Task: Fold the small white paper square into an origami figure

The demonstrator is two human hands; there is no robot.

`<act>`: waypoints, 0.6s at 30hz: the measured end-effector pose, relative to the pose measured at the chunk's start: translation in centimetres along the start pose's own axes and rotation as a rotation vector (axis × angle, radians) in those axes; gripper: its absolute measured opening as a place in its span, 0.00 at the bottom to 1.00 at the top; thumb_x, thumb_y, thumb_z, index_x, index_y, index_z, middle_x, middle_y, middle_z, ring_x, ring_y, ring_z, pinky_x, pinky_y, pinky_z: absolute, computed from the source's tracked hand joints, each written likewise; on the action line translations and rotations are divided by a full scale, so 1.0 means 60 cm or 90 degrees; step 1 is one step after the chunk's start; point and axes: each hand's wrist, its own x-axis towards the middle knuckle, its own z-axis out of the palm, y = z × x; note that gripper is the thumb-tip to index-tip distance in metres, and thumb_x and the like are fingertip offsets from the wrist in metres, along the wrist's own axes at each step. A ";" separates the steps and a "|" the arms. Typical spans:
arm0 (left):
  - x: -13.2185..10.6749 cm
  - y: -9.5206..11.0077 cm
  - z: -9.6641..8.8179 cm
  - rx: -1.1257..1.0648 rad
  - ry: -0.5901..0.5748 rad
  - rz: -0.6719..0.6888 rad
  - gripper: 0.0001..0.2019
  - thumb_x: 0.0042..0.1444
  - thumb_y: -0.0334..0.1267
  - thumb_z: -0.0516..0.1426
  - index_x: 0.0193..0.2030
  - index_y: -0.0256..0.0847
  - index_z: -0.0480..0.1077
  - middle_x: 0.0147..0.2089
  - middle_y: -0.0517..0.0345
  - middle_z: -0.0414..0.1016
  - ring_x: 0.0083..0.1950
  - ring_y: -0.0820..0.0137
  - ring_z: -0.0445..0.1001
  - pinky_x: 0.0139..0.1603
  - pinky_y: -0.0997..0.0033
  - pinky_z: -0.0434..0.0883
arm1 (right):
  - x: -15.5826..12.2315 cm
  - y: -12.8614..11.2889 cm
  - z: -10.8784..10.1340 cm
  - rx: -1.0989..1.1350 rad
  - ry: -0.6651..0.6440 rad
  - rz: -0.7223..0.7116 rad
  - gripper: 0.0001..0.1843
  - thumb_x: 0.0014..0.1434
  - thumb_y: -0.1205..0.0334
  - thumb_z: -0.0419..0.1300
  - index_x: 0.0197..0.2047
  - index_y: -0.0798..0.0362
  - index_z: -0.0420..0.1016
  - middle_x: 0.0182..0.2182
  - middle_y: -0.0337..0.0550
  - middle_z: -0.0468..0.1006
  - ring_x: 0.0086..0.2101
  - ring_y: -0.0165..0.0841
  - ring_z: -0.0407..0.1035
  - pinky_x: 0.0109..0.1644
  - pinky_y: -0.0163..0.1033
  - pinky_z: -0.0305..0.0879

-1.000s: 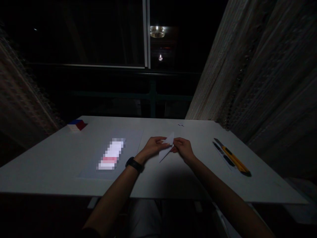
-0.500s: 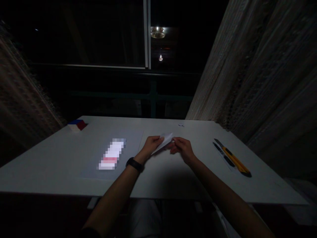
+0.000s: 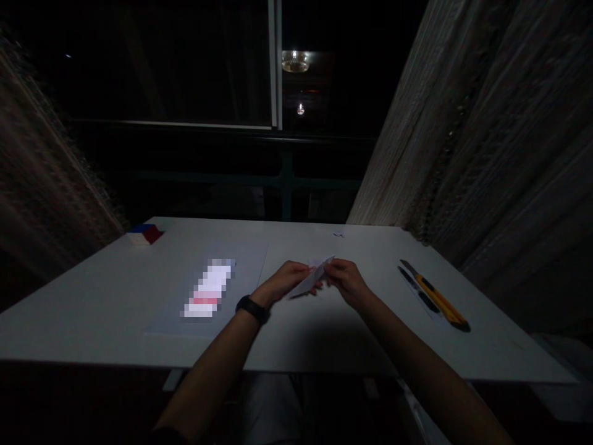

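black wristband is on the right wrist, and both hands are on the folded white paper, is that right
Wrong wrist: the head view shows the black wristband on the left. The rest stands: the left hand and right hand are both on the folded white paper.

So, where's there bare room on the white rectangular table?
On the table: left, between the blue-white-red cube and flat white sheet; right, past the yellow-and-black cutter. Crowded: centre, where left hand and right hand hold folded white paper.
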 end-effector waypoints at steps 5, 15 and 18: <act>0.012 -0.009 -0.008 0.173 0.156 0.064 0.22 0.47 0.54 0.53 0.26 0.31 0.69 0.21 0.56 0.68 0.22 0.76 0.65 0.21 0.78 0.59 | -0.002 -0.008 0.002 0.059 -0.014 0.043 0.18 0.46 0.48 0.59 0.34 0.53 0.71 0.25 0.40 0.72 0.26 0.31 0.67 0.26 0.34 0.65; 0.011 -0.001 -0.015 0.254 0.247 0.138 0.22 0.47 0.54 0.53 0.20 0.33 0.67 0.18 0.59 0.64 0.22 0.76 0.62 0.23 0.77 0.58 | 0.002 0.002 -0.004 0.014 -0.061 0.126 0.19 0.41 0.55 0.65 0.34 0.60 0.73 0.25 0.47 0.77 0.26 0.36 0.71 0.30 0.42 0.70; 0.009 0.005 -0.020 0.198 0.240 0.133 0.20 0.44 0.51 0.57 0.22 0.32 0.69 0.19 0.57 0.68 0.22 0.76 0.65 0.23 0.77 0.61 | 0.004 0.001 -0.012 0.004 -0.072 0.127 0.19 0.40 0.55 0.65 0.33 0.61 0.74 0.24 0.47 0.77 0.24 0.34 0.70 0.27 0.40 0.69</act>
